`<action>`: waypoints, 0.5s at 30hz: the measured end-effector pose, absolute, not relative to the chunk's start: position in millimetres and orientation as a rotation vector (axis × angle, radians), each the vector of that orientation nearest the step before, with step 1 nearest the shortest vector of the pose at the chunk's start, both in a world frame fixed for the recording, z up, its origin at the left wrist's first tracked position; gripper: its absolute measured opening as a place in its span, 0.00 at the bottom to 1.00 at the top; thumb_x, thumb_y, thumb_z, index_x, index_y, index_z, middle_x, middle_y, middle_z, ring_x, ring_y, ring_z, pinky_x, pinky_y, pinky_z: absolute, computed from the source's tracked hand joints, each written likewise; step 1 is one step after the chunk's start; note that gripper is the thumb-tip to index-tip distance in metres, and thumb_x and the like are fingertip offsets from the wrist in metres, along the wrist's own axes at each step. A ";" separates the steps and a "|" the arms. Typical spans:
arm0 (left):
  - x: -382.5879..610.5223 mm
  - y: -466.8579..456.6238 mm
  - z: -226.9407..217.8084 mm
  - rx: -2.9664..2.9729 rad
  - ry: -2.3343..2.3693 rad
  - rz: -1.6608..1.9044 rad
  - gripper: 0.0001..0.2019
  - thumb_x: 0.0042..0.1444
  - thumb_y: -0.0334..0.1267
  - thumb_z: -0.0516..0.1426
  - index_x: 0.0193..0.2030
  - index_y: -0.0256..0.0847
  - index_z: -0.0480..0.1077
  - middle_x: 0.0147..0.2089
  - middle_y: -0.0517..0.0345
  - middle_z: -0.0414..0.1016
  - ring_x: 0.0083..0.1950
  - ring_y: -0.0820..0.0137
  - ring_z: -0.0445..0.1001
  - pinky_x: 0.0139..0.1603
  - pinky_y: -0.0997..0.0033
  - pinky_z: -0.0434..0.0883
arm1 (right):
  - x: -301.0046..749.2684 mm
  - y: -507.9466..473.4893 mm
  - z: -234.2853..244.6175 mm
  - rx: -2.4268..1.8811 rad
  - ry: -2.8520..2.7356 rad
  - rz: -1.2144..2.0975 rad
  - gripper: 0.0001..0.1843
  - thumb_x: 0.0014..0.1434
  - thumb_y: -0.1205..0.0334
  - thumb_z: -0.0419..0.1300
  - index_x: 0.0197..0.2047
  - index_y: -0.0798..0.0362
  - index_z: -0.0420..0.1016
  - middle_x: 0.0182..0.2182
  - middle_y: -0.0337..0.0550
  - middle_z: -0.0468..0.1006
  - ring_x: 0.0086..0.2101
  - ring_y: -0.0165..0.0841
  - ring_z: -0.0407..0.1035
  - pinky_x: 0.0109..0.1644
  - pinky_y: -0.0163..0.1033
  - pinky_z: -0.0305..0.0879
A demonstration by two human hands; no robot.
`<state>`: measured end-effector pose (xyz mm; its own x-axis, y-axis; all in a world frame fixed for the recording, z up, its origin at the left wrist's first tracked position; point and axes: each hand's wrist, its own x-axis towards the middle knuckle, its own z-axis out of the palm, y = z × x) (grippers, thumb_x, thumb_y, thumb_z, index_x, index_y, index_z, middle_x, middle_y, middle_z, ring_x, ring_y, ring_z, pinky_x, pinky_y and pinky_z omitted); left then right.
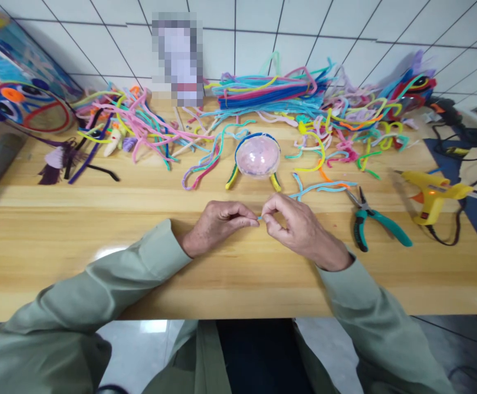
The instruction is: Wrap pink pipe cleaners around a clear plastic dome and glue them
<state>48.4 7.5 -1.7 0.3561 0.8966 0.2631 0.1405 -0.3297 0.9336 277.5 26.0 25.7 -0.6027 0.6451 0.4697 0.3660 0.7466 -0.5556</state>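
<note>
My left hand [226, 223] and my right hand [290, 224] meet in front of me over the wooden table. Each is closed in a pinch on a short light-blue pipe cleaner [260, 218], of which only a small bit shows between the fingertips. Just beyond them sits a clear plastic dome [258, 156] with a dark blue fuzzy rim and two yellow-and-green pipe cleaner legs. Light-blue pipe cleaners [324, 187] lie right of the dome, close to my right hand.
Teal-handled pliers [365, 216] and a yellow glue gun [431, 191] lie at the right. Along the back wall are a bundle of pipe cleaners [271, 93] and tangled loose ones [135, 120]. A decorated clear container [33, 106] stands at the far left.
</note>
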 end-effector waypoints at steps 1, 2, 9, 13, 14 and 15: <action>49.0 7.6 -0.9 1.686 0.932 1.060 0.23 0.64 0.59 0.67 0.36 0.38 0.84 0.35 0.52 0.88 0.34 0.70 0.84 0.39 0.75 0.80 | 277.4 25.6 27.3 -0.753 -2.262 0.552 0.10 0.65 0.73 0.56 0.40 0.46 0.65 0.32 0.37 0.75 0.32 0.32 0.70 0.37 0.38 0.64; 49.6 7.7 0.2 1.641 0.940 1.058 0.23 0.62 0.60 0.68 0.36 0.38 0.84 0.34 0.53 0.88 0.33 0.71 0.83 0.38 0.74 0.80 | 277.3 25.0 28.5 -0.751 -2.253 0.564 0.10 0.66 0.73 0.56 0.41 0.46 0.66 0.33 0.37 0.76 0.33 0.32 0.71 0.38 0.39 0.65; 53.0 9.8 8.4 1.282 0.934 0.953 0.25 0.53 0.61 0.73 0.32 0.36 0.82 0.29 0.56 0.84 0.23 0.79 0.69 0.27 0.78 0.70 | 273.1 20.6 30.5 -0.714 -2.207 0.549 0.10 0.66 0.73 0.59 0.43 0.47 0.69 0.34 0.38 0.79 0.35 0.33 0.75 0.40 0.39 0.70; 53.2 10.5 8.5 1.229 0.949 0.942 0.26 0.50 0.62 0.74 0.32 0.36 0.82 0.26 0.59 0.80 0.23 0.79 0.67 0.27 0.78 0.68 | 271.8 19.7 30.6 -0.708 -2.217 0.484 0.09 0.68 0.72 0.60 0.44 0.47 0.70 0.35 0.38 0.80 0.34 0.33 0.76 0.40 0.40 0.71; 53.2 10.7 8.2 1.223 0.955 0.941 0.26 0.49 0.62 0.75 0.32 0.36 0.81 0.26 0.59 0.80 0.23 0.79 0.67 0.27 0.77 0.68 | 271.8 19.7 30.6 -0.698 -2.222 0.459 0.09 0.68 0.72 0.60 0.44 0.47 0.70 0.35 0.39 0.80 0.35 0.33 0.76 0.40 0.40 0.71; 53.3 10.8 7.8 1.220 0.957 0.937 0.26 0.49 0.62 0.75 0.32 0.36 0.81 0.26 0.59 0.80 0.23 0.79 0.67 0.27 0.77 0.68 | 271.9 19.8 30.6 -0.688 -2.226 0.428 0.09 0.68 0.72 0.60 0.44 0.47 0.71 0.34 0.39 0.80 0.35 0.33 0.76 0.40 0.39 0.71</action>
<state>53.3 10.8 7.8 0.3230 0.9429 -0.0814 -0.0617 0.1068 0.9924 271.9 19.8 30.6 -0.5714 0.5946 0.5656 0.3423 0.7991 -0.4942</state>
